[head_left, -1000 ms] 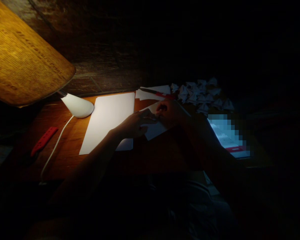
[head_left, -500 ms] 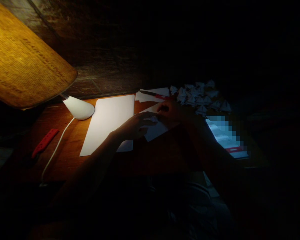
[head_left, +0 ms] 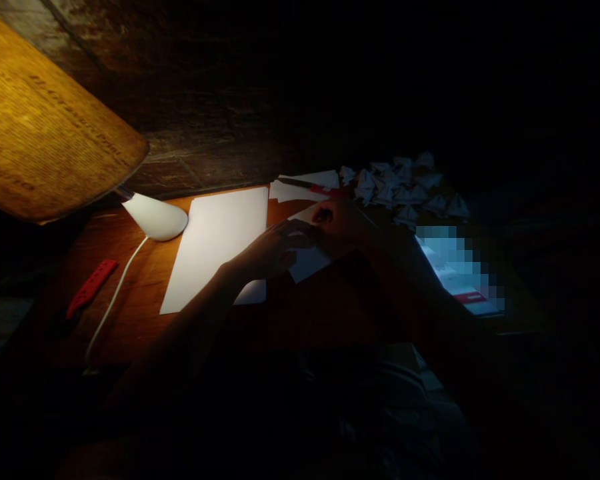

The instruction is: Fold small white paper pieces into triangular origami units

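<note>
Over the middle of the desk, my left hand (head_left: 280,248) is bent with its fingers curled round a small folded piece of white paper (head_left: 296,233), mostly hidden and dim. My right hand (head_left: 344,223) meets it from the right, its fingers curled into a pinch close to the left fingertips. What the right fingers hold is too dark to make out. Beneath both hands lies a loose white sheet (head_left: 307,264), partly in shadow. Left of it, a stack of larger white paper (head_left: 225,230) lies under the lamplight, with my left wrist above its right edge.
A lamp (head_left: 160,219) with a ribbed shade stands at left, its white cord (head_left: 113,307) near a red perforated object (head_left: 94,287). Behind my hands, a dark-bladed, red-handled tool (head_left: 325,191) lies on smaller sheets (head_left: 285,192). Several folded paper pieces (head_left: 403,193) sit right, beyond a lit screen (head_left: 447,273).
The small folded paper shows less between my fingers than before. My hands have shifted slightly against each other and stay together over the sheet. The view has moved a little.
</note>
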`<act>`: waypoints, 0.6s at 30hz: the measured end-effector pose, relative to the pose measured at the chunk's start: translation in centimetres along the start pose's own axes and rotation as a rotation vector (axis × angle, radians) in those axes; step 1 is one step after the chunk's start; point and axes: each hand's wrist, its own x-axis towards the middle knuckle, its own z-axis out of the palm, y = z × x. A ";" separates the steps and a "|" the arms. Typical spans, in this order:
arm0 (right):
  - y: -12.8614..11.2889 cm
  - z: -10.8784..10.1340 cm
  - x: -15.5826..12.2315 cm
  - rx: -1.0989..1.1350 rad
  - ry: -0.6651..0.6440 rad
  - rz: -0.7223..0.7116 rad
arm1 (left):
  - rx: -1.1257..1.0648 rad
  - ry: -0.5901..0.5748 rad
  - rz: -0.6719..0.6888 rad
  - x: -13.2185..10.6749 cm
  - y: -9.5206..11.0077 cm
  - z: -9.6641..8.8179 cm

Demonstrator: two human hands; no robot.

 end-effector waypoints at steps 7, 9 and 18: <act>-0.3 -0.5 -0.2 -0.042 -0.032 -0.031 | 0.060 -0.019 -0.038 -0.4 0.4 -0.1; -0.4 -0.7 -0.2 -0.050 -0.046 -0.030 | 0.068 -0.026 -0.038 -0.5 0.5 -0.2; -0.5 -0.6 -0.2 -0.021 -0.082 -0.041 | 0.013 -0.015 -0.005 -0.5 -0.2 -0.3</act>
